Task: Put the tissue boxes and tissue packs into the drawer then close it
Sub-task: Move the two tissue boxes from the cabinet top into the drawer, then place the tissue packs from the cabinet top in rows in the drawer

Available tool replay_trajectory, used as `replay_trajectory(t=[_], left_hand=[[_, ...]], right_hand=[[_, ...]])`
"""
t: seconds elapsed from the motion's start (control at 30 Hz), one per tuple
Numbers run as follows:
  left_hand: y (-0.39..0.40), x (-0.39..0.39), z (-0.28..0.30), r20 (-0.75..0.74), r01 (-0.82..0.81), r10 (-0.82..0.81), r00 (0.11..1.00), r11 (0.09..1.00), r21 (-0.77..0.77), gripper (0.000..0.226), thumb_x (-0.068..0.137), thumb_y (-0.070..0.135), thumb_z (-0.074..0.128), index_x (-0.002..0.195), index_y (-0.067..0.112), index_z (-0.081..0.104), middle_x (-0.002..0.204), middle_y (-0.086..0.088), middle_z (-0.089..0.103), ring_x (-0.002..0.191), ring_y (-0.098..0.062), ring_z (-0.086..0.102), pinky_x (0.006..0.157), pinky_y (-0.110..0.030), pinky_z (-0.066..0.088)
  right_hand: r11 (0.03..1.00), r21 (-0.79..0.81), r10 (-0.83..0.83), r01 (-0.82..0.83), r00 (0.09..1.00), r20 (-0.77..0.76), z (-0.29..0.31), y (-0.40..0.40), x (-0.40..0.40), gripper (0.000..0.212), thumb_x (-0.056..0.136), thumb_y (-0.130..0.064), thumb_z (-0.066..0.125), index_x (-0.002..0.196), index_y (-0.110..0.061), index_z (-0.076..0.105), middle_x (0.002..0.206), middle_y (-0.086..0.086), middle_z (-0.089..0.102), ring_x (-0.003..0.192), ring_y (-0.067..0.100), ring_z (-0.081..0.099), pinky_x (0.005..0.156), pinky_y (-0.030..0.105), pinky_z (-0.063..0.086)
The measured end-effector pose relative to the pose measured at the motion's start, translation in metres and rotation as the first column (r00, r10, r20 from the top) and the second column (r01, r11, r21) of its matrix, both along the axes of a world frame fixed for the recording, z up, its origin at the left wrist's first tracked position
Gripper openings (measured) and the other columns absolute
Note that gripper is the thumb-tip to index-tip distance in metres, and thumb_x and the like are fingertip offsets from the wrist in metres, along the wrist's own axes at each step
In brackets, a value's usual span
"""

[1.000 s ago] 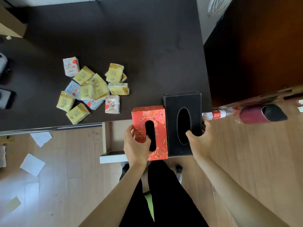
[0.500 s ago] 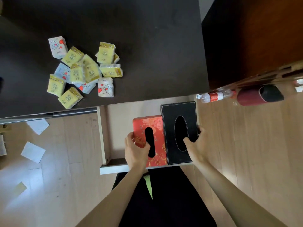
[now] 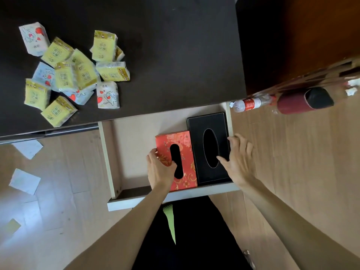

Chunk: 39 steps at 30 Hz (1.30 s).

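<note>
The drawer (image 3: pixel 106 162) stands pulled out below the dark desk (image 3: pixel 175 55). Inside it, at the right, a red floral tissue box (image 3: pixel 187 151) lies beside a black tissue box (image 3: pixel 209 123) that sits against the drawer's right wall. My left hand (image 3: pixel 159 170) grips the red box's left side, thumb on its top. My right hand (image 3: pixel 237 158) lies on the black box's right edge with fingers spread, thumb near the oval opening. Several yellow and white tissue packs (image 3: pixel 78 75) lie in a heap on the desk's left part.
The drawer's left half shows bare bottom. A plastic bottle (image 3: pixel 247 104) and a maroon cylinder (image 3: pixel 303 101) lie on the wood floor to the right of the desk. Paper scraps (image 3: pixel 24 181) lie on the floor at left. My legs are just below the drawer front.
Both hands have carried the two boxes from the desk edge down into the drawer. The boxes now rest on its bottom and my right hand's fingers have spread.
</note>
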<state>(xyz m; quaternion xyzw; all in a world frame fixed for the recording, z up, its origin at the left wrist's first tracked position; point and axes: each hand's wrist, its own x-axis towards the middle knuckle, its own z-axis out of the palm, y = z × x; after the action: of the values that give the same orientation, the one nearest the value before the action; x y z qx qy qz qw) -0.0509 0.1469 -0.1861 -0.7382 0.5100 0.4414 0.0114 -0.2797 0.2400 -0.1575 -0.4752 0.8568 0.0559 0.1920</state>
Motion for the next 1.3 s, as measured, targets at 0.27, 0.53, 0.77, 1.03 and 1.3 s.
replay_trajectory(t=[0.27, 0.53, 0.77, 1.03, 1.3], left_hand=[[-0.047, 0.0, -0.006, -0.076, 0.285, -0.292, 0.953, 0.954, -0.088, 0.104, 0.077, 0.036, 0.078, 0.153, 0.041, 0.007, 0.156, -0.001, 0.025, 0.08, -0.009, 0.055, 0.053, -0.028, 0.055], [-0.059, -0.011, -0.013, -0.034, 0.376, -0.378, 0.925, 0.925, -0.05, 0.052, 0.083, 0.025, 0.07, 0.133, 0.026, 0.054, 0.134, 0.002, 0.048, 0.096, -0.018, 0.056, 0.061, -0.014, 0.04], [-0.042, -0.014, -0.009, -0.055, 0.355, -0.36, 0.931, 0.932, -0.078, 0.046, 0.087, 0.029, 0.066, 0.131, 0.027, 0.053, 0.137, 0.002, 0.048, 0.083, -0.012, 0.055, 0.056, -0.011, 0.037], [-0.044, -0.001, -0.01, -0.128, 0.362, -0.36, 0.924, 0.932, -0.01, 0.074, 0.084, 0.038, 0.066, 0.149, 0.031, 0.032, 0.147, 0.003, 0.04, 0.11, -0.019, 0.057, 0.076, -0.018, 0.044], [-0.059, 0.054, 0.029, -0.293, 0.186, -0.196, 0.936, 0.981, -0.064, 0.04, 0.094, 0.026, 0.06, 0.132, 0.036, 0.053, 0.125, 0.012, 0.064, 0.096, 0.007, 0.061, 0.076, -0.015, 0.052]], right_hand=[[0.963, -0.207, 0.205, -0.171, 0.966, 0.155, -0.027, -0.082, -0.033, 0.064, 0.098, -0.037, 0.054, 0.154, -0.011, 0.036, 0.159, 0.008, 0.039, 0.145, 0.027, 0.033, 0.119, 0.041, 0.032], [0.96, -0.086, 0.277, -0.268, 0.952, 0.127, -0.045, -0.09, -0.031, 0.058, 0.097, -0.05, 0.043, 0.14, -0.012, 0.055, 0.129, 0.006, 0.064, 0.125, 0.029, 0.054, 0.119, 0.046, 0.033], [0.957, -0.036, 0.289, -0.287, 0.947, 0.137, -0.039, -0.088, -0.028, 0.06, 0.099, -0.05, 0.041, 0.142, -0.011, 0.056, 0.134, 0.006, 0.065, 0.131, 0.029, 0.055, 0.124, 0.046, 0.024], [0.965, 0.012, 0.255, -0.262, 0.95, 0.182, -0.028, -0.089, -0.018, 0.062, 0.103, -0.04, 0.048, 0.153, -0.004, 0.044, 0.148, 0.014, 0.054, 0.143, 0.034, 0.042, 0.125, 0.047, 0.024], [0.971, -0.224, 0.054, 0.078, 0.847, 0.529, 0.022, -0.111, 0.06, 0.028, 0.103, -0.02, 0.056, 0.128, -0.015, 0.069, 0.124, -0.002, 0.072, 0.116, 0.014, 0.066, 0.094, 0.03, 0.053]])
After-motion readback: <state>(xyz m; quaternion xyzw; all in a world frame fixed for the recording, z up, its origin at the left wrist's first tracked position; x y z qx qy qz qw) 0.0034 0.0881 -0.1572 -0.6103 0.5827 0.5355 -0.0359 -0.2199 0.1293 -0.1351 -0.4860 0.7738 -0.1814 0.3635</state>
